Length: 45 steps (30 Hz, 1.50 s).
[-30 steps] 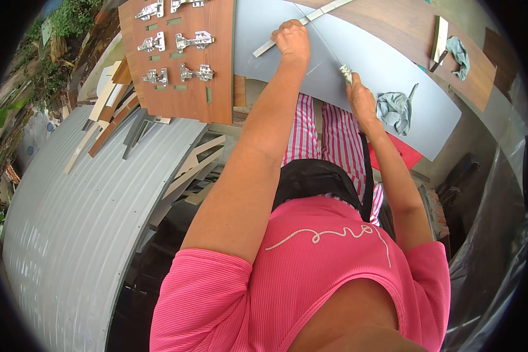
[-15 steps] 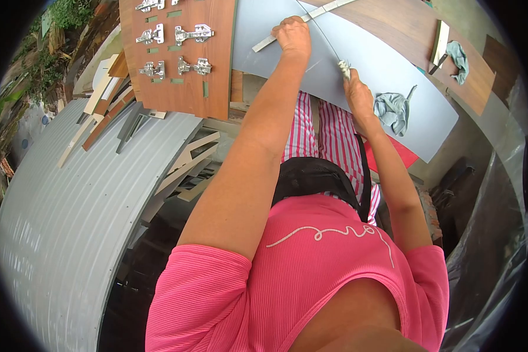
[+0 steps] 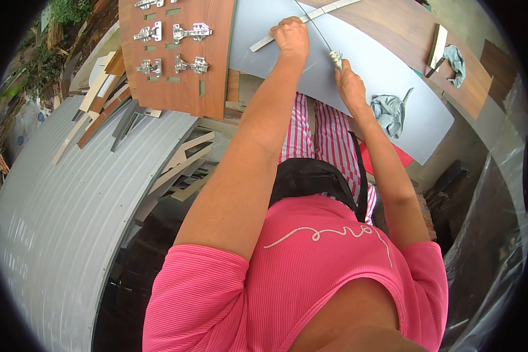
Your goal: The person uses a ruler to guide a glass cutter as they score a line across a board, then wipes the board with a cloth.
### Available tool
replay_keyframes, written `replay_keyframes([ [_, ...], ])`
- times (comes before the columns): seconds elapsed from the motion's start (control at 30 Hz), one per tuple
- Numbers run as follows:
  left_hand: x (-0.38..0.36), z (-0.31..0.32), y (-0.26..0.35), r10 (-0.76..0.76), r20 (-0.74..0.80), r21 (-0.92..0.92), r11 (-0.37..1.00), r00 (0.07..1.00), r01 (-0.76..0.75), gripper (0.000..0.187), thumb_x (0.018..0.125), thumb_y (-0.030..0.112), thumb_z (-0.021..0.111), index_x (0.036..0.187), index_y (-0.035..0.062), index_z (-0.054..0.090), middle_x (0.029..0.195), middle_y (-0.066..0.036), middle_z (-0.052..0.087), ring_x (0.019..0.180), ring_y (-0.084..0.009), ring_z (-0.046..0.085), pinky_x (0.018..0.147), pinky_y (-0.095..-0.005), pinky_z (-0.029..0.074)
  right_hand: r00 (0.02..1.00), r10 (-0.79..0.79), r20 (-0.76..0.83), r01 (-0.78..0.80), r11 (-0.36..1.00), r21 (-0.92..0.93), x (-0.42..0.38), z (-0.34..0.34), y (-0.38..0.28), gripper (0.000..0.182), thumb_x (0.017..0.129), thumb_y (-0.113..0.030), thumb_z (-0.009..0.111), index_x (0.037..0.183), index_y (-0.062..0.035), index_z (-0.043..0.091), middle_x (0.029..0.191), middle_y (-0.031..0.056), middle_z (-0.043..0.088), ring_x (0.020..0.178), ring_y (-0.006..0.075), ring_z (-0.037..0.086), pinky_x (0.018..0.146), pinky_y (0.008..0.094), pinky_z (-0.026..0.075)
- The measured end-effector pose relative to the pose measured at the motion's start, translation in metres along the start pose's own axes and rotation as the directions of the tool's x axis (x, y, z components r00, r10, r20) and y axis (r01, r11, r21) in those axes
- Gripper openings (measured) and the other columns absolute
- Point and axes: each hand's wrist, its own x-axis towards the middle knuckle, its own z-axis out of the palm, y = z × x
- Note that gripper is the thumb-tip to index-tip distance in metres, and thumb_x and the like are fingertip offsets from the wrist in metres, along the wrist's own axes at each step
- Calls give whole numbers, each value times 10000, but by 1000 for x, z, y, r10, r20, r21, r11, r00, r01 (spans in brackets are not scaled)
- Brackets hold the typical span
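My left hand [image 3: 291, 36] is closed on a narrow pale strip [image 3: 263, 43] that lies slantwise over the grey-blue board [image 3: 252, 20]. My right hand [image 3: 351, 85] is wrapped round the wrapped handle [image 3: 335, 60] of a long thin tool. The tool's thin dark blade [image 3: 317, 28] reaches from the handle up and left, crossing the strip just right of my left hand. Whether the blade touches the strip I cannot tell. A crumpled grey-green cloth [image 3: 388, 112] lies on the board right of my right hand.
At the upper left, a brown wooden panel [image 3: 185, 97] bears several metal hinges [image 3: 192, 33]. Offcuts [image 3: 94, 108] lie on a corrugated metal sheet [image 3: 58, 205]. On a brown board [image 3: 387, 26] at the upper right are a pale block [image 3: 439, 46] and another cloth [image 3: 454, 66].
My right hand and the tool's handle have moved up and slightly left, towards the strip. My left hand stays on the strip. The whole view has shifted slightly.
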Motion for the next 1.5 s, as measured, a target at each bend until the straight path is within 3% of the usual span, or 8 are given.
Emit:
replay_keyframes([
  [0.1, -3, 2, -1, 13, 26, 23, 1000, 1000, -14, 183, 728, 132, 665, 880, 54, 601, 812, -50, 643, 728, -187, 667, 565, -322, 515, 997, -73, -17, 73, 997, -7, 47, -9, -39, 270, 899, -215, 500, 1113, -64, 434, 814, 266, 631, 800, 443, 611, 717, 531, 472],
  [0.37, -2, 1, 0, -15, 57, -17, 1000, 998, 16, 200, 716, 121, 675, 881, 37, 598, 815, -69, 645, 726, -197, 669, 568, -321, 514, 997, 57, 48, -58, 998, 5, -31, 1, 19, 308, 905, -216, 492, 1167, -71, 423, 812, 273, 629, 800, 448, 608, 710, 523, 474],
  [0.53, -1, -1, 0, 2, 28, -20, 1000, 1000, -1, 206, 710, 118, 681, 878, 31, 599, 804, -67, 643, 719, -194, 668, 565, -317, 511, 998, -51, -37, 51, 999, 7, 37, -5, -33, 256, 907, -225, 486, 1103, -67, 438, 801, 257, 632, 809, 443, 609, 717, 528, 471],
  [0.83, -4, -1, -2, 5, 24, 1, 1000, 1000, -5, 173, 736, 116, 652, 884, 41, 601, 813, -70, 646, 721, -203, 669, 562, -316, 514, 997, 62, 34, -63, 998, 15, -33, 1, 17, 261, 905, -206, 499, 1120, -83, 417, 798, 256, 633, 793, 439, 612, 709, 527, 472],
  [1.0, -5, 0, -1, 33, 25, 30, 999, 999, -33, 180, 734, 129, 653, 888, 53, 600, 823, -69, 648, 718, -205, 669, 554, -311, 509, 997, -62, -43, 62, 998, 16, 41, -8, -41, 223, 915, -218, 474, 1073, -65, 436, 822, 275, 625, 810, 453, 605, 724, 521, 469],
  [1.17, -2, -4, -2, 36, 51, 1, 999, 998, -36, 221, 727, 141, 670, 905, 36, 594, 804, -71, 652, 711, -197, 669, 556, -313, 513, 1000, 20, 12, -21, 999, 49, 3, -1, -7, 238, 910, -222, 481, 1078, -61, 432, 832, 263, 631, 825, 453, 602, 742, 524, 464],
  [1.27, -3, -5, -2, 12, 52, 6, 1000, 999, -12, 218, 742, 129, 655, 919, 21, 590, 789, -76, 653, 709, -195, 672, 558, -307, 520, 996, 77, 33, -79, 996, 39, -27, 3, 12, 244, 907, -219, 485, 1087, -64, 431, 833, 255, 634, 826, 451, 601, 737, 527, 461],
  [1.5, 16, -19, -13, -97, 169, -172, 977, 981, 126, 197, 759, 100, 625, 928, 7, 587, 823, -91, 663, 783, -205, 678, 638, -299, 542, 998, 62, -26, -60, 996, 60, 15, -10, 4, 249, 902, -203, 498, 1087, -49, 433, 816, 246, 636, 803, 442, 606, 713, 522, 471],
])
